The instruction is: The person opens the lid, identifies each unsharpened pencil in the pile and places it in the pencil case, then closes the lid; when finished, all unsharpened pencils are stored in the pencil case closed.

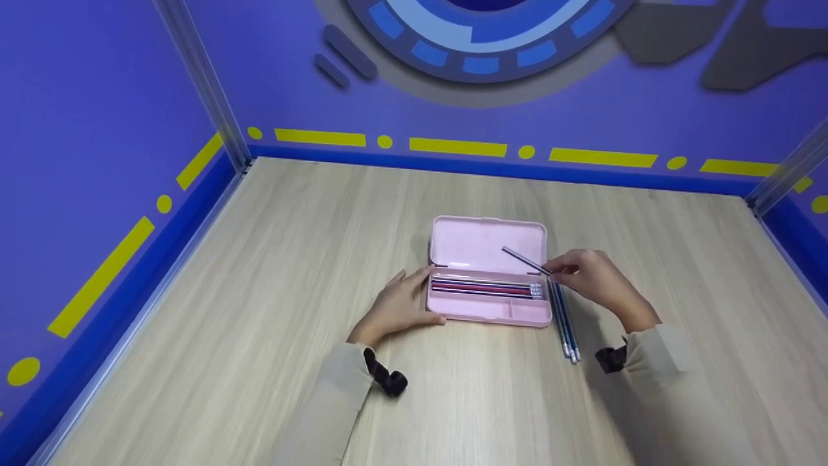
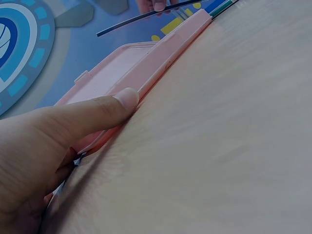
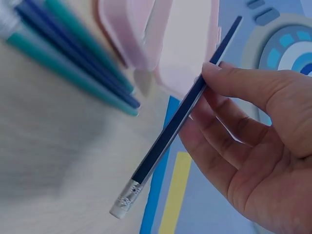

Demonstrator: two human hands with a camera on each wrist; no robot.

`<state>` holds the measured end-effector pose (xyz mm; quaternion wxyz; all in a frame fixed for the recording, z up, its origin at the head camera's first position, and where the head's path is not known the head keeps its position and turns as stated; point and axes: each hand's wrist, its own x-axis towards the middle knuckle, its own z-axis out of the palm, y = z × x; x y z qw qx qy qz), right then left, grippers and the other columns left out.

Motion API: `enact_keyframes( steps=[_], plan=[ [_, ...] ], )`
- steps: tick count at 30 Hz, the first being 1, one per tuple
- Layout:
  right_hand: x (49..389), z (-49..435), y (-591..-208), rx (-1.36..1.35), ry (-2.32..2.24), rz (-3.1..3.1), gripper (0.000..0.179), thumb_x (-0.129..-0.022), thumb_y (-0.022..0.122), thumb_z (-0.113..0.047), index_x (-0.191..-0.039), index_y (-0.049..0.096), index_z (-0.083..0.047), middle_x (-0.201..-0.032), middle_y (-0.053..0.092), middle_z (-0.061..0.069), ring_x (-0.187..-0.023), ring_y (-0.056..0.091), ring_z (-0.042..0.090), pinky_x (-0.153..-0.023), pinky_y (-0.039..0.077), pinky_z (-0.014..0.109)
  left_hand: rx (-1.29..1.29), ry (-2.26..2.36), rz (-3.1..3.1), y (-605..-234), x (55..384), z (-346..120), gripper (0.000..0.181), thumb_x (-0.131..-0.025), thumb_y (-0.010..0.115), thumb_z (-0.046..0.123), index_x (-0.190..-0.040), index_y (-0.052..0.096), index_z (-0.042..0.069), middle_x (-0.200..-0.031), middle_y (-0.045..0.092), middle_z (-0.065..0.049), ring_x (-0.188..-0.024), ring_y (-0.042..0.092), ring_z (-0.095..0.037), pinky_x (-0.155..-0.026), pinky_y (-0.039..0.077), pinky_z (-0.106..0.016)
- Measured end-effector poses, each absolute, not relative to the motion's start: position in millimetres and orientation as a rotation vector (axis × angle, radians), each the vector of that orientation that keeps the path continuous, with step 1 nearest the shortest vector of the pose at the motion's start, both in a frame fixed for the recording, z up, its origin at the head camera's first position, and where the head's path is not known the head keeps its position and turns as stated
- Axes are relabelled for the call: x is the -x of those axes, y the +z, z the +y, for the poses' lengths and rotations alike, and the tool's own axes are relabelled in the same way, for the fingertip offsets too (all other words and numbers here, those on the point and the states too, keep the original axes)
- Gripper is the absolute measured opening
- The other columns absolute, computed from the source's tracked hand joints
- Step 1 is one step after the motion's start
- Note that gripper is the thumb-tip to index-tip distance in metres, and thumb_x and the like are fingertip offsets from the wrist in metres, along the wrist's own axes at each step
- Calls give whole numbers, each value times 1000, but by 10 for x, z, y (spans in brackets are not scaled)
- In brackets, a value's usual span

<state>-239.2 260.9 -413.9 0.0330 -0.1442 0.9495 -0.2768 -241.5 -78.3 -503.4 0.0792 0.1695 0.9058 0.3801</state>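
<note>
A pink pencil case [image 1: 469, 307] lies on the table with its lid [image 1: 472, 243] laid back. Several striped pencils [image 1: 482, 287] lie side by side in its long rear compartment, while the front compartments hold nothing. My left hand [image 1: 396, 305] grips the case's left end, thumb along the front wall and fingers toward the hinge. Above the right end, my right hand [image 1: 596, 279] pinches a dark pencil [image 3: 168, 131] between thumb and fingers. This pencil slants over the lid, its white eraser end pointing back under the hand.
Several loose blue and green pencils [image 1: 564, 327] lie on the table just right of the case, eraser ends toward me. Blue-purple panels [image 1: 453, 116] stand behind and beside the wooden table [image 1: 291, 259].
</note>
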Motion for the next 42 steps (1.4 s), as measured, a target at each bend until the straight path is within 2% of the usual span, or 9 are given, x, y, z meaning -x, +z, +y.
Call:
enact_keyframes(
  steps=[6,16,22,42],
  plan=[
    [2449,2422,-4110,531,-857,2905,21,-84,65,7,-102,74,1,-96,73,16,-84,65,25,-78,58,43,-538,1141,2715,-5036,2416,-787,105,-64,84,51,-151,33,25,-153,38,-3,-143,20,-46,-117,20,-58],
    [2548,2086,-4104,538,-782,2881,21,-82,69,5,-100,76,-3,-98,74,14,-93,70,29,-84,58,44,-511,1145,2705,-5021,2415,-779,105,-63,84,51,-151,32,26,-154,36,-2,-144,19,-45,-117,19,-59],
    [2618,1924,-4136,569,-789,2862,22,-81,70,6,-98,77,-5,-97,75,11,-92,69,26,-85,57,43,-496,1140,2708,-5017,2415,-781,105,-63,84,51,-151,32,28,-154,36,-1,-144,19,-45,-116,20,-60],
    [2721,1752,-4298,677,-854,2879,17,-77,73,4,-90,78,-5,-89,76,9,-81,68,20,-75,58,40,-529,1155,2717,-5038,2421,-787,103,-64,84,50,-150,33,27,-152,39,-2,-142,21,-47,-115,24,-60]
  ],
)
